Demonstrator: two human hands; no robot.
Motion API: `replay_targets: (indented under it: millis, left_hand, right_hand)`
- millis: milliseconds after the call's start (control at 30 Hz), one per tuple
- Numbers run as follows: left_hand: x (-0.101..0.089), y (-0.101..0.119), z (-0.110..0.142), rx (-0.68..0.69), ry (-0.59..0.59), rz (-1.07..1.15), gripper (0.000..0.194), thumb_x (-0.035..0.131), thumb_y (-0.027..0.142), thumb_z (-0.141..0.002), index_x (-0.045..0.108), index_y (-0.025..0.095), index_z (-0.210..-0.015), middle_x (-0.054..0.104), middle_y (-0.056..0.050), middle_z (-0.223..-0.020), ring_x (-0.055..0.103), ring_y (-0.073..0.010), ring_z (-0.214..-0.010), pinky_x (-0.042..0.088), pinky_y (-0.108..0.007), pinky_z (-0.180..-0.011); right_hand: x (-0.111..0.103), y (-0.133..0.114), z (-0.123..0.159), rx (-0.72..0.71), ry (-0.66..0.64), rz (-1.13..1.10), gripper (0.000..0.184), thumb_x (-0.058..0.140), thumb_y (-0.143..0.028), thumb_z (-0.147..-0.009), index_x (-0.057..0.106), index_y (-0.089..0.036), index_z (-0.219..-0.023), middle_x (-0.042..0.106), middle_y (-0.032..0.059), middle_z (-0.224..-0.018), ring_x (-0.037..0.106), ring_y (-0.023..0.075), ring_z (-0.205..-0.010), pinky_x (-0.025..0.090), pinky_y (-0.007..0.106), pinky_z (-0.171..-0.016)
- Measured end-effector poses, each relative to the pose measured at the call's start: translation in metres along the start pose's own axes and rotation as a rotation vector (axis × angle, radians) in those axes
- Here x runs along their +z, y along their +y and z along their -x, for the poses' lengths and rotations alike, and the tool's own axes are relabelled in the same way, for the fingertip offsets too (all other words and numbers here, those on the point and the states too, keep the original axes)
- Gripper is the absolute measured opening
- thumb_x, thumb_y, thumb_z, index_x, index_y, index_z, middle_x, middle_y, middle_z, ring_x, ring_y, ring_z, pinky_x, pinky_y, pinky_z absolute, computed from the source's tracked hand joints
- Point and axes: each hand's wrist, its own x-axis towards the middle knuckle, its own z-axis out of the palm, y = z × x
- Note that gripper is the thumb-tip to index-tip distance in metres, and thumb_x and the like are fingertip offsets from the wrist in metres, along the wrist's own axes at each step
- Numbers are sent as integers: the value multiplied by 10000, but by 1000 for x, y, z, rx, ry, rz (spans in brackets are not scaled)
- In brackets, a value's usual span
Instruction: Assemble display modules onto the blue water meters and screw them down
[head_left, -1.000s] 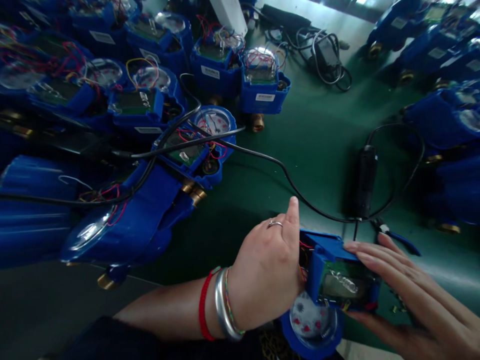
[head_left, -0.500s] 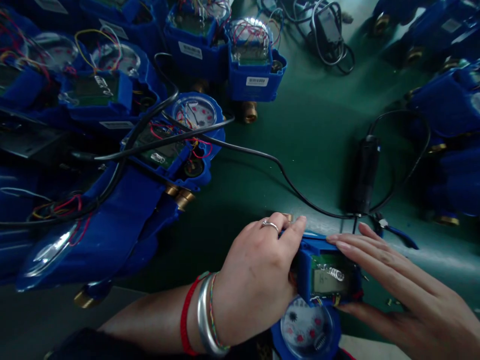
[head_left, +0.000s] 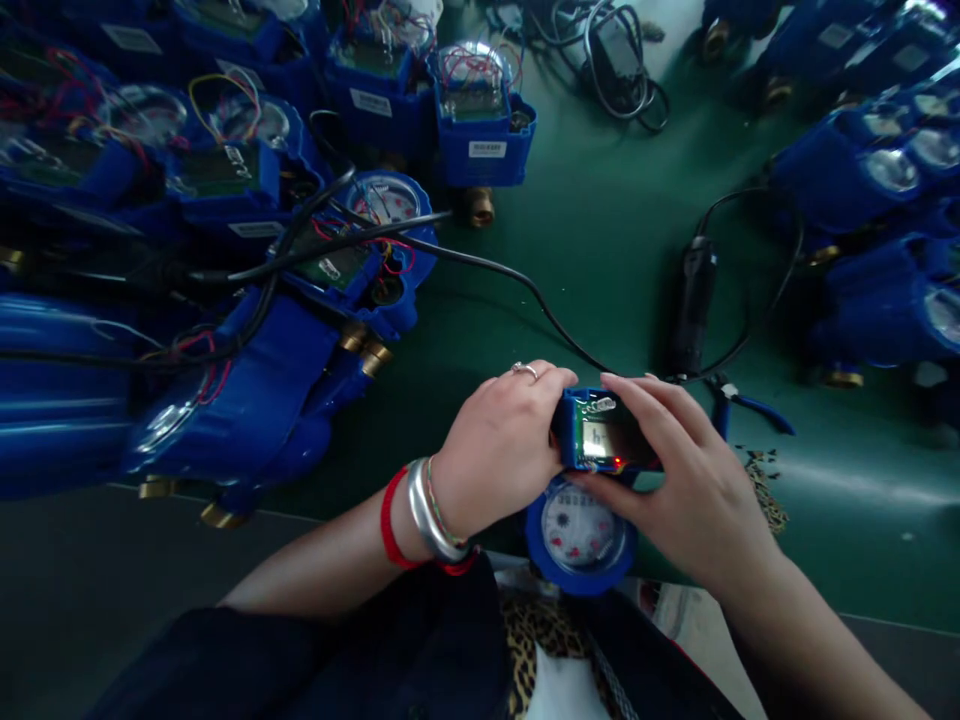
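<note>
A blue water meter (head_left: 582, 535) is between my hands at the table's near edge, its round dial towards me. Beyond the dial, its box shows a circuit board with a small display (head_left: 602, 438) and a lit red light. My left hand (head_left: 504, 440) is closed round the box's left side, its fingertips hidden behind it. With fingers over the top and the thumb below the display, my right hand (head_left: 679, 460) grips the right side. A black electric screwdriver (head_left: 691, 308) on a cable stands just beyond. Blue-handled pliers (head_left: 757, 410) lie to the right.
Several blue meters with loose wires (head_left: 480, 125) crowd the left and back of the green table (head_left: 600, 260). More meters (head_left: 885, 300) line the right side. A black cable (head_left: 510, 275) crosses the middle. Small brass screws (head_left: 765, 490) lie near my right hand.
The right hand has gone from flat along the box to gripping it, with the thumb below. A red light now shows beside the display. The whole view has shifted.
</note>
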Motion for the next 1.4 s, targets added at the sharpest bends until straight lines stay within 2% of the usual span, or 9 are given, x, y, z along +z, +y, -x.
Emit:
replay_targets:
  millis: [133,300,500,667,800,933,1000,1167,1400]
  left_hand:
    - [2,2,1,35,37,-39,388,580,136,-746,555,150,-1134,616,-87,-1086,583,-234,-999,491,-371,-886]
    - [5,0,3,80,57,-62,375,624,159,-731,565,142,-1101,624,-90,-1050,588,-235,-968,491,-379,-870]
    - [7,-10,1,135,60,-32,602,682,205,-702,472,102,-1256,575,-144,-1229,543,-267,-1135,432,-413,-1004]
    - [-4,-21,-6,179,-117,20,809,704,182,-646,369,70,-1373,458,-195,-1387,436,-307,-1288,349,-443,-1098]
    - [-15,-31,-8,237,-199,159,827,705,193,-644,367,129,-1396,426,-158,-1435,393,-312,-1335,297,-469,-1132]
    - [-25,-39,-3,239,-350,416,855,706,251,-707,286,166,-1446,374,-111,-1489,379,-274,-1360,307,-425,-1137]
    - [-29,-41,1,243,-387,479,825,706,286,-737,296,183,-1445,367,-91,-1497,368,-261,-1369,314,-403,-1134]
    - [-26,-35,8,234,-266,458,625,663,325,-807,428,182,-1369,525,-95,-1367,504,-235,-1248,379,-379,-1069]
    - [-11,-17,8,212,-35,162,475,649,163,-760,529,170,-1219,625,-71,-1163,588,-212,-1039,454,-360,-928]
  right_hand:
    - [3,-2,0,31,41,-53,593,674,-396,-797,474,-145,-1296,540,143,-1217,553,272,-1105,503,418,-951]
    - [6,0,3,37,75,-134,580,703,-363,-771,499,-167,-1278,546,114,-1239,543,257,-1133,483,395,-975]
    - [10,1,3,13,114,-203,593,730,-356,-745,527,-156,-1265,558,104,-1255,535,245,-1156,471,374,-998]
    - [15,0,2,2,155,-240,582,739,-343,-737,544,-162,-1255,565,101,-1256,537,242,-1160,457,374,-1013]
    - [17,-3,0,-2,178,-250,584,748,-371,-726,557,-175,-1242,575,97,-1244,550,246,-1146,462,382,-1002]
    - [17,-1,0,-5,180,-257,570,748,-371,-729,558,-198,-1238,585,82,-1230,563,243,-1125,470,385,-988]
    - [16,1,2,-2,181,-260,563,750,-364,-729,558,-206,-1235,588,74,-1228,566,238,-1121,473,379,-981]
    - [15,4,4,6,175,-272,570,758,-350,-723,554,-215,-1238,586,64,-1235,557,228,-1138,466,363,-986]
    - [13,3,4,15,156,-264,580,755,-374,-719,562,-205,-1239,586,84,-1246,563,252,-1139,474,400,-980]
